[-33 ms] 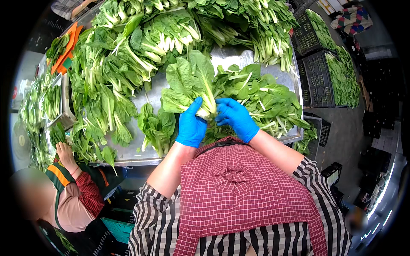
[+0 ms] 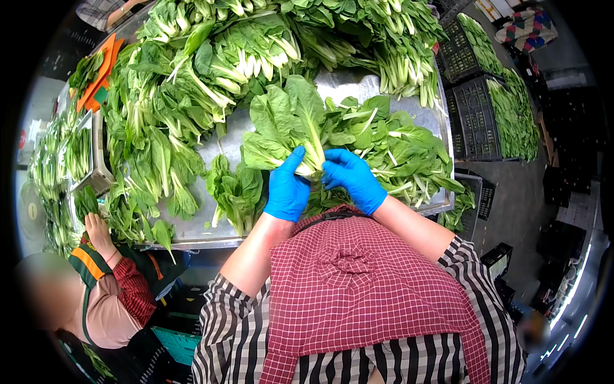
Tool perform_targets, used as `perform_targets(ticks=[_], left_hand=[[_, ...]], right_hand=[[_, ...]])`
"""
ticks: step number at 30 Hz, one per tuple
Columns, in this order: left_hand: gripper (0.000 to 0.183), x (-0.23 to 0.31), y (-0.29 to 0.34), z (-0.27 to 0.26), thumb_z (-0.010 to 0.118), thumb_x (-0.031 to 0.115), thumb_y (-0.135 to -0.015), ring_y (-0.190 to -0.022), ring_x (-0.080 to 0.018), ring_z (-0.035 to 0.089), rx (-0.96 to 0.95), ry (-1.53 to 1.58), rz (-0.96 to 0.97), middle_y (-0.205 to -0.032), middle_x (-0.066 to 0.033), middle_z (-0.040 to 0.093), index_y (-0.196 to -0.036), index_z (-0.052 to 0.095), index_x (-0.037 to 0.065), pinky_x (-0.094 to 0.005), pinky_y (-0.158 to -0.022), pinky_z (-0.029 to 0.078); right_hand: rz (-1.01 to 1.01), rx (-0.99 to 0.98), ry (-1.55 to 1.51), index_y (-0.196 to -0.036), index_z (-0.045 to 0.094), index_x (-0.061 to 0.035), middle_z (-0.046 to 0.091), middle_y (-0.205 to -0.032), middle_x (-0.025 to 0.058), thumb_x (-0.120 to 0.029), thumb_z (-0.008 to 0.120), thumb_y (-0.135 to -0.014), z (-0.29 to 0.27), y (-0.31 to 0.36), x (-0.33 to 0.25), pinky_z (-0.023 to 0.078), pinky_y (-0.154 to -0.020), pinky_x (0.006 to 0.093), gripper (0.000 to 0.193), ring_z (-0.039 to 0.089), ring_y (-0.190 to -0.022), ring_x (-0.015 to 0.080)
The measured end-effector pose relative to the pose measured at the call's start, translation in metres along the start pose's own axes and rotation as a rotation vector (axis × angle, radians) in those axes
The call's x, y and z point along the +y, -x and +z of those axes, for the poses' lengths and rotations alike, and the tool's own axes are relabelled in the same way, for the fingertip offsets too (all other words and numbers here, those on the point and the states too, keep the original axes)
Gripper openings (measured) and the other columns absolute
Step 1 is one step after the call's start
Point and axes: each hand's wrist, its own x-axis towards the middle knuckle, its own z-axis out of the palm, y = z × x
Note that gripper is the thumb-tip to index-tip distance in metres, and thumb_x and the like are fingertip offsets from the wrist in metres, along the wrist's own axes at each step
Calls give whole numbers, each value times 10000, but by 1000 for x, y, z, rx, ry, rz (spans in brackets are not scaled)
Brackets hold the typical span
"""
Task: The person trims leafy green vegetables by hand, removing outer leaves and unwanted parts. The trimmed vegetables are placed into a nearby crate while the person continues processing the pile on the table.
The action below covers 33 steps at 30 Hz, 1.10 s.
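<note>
Metal surface [image 2: 358, 86] below, our left fingers [image 2: 292, 161] grasp one leafy bunch [image 2: 278, 121], right fingers [image 2: 343, 159] meet its stalks [image 2: 316, 148], closure unclear, while heaped greens [image 2: 256, 51] beyond it lie untouched.

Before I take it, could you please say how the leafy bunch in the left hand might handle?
The leafy bunch probably flops at its broad, thin leaves; its thick, pale stalks by the left hand should feel stiffer. Loosely fanned, it likely won't roll.
</note>
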Motion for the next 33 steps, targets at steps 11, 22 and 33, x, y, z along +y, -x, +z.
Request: perform_targets(ticks=[11,22,33], left_hand=[[378,-17,0,-11,616,217,-915,-1002,-236,578,61,-47,4,-1116,-103,593,-1218,501,21,-388,-900,469],[458,2,6,-11,637,254,-884,-1092,-256,551,-126,74,-126,-1174,-121,574,-1252,485,29,-404,-955,441],[541,3,11,-12,584,266,-871,-1153,-326,511,-163,45,-99,-1265,-176,506,-1322,406,26,-464,-1004,406]], right_hand=[[-477,220,589,-1008,580,-47,591,-892,68,-88,720,-770,3,1,3,498,-666,272,279,590,-742,136],[-398,122,454,-1004,597,-43,644,-914,70,-62,717,-784,7,6,1,522,-720,268,251,630,-795,127],[-314,135,746,-921,667,-25,674,-823,115,-169,741,-768,5,16,-6,515,-642,287,222,637,-693,148]])
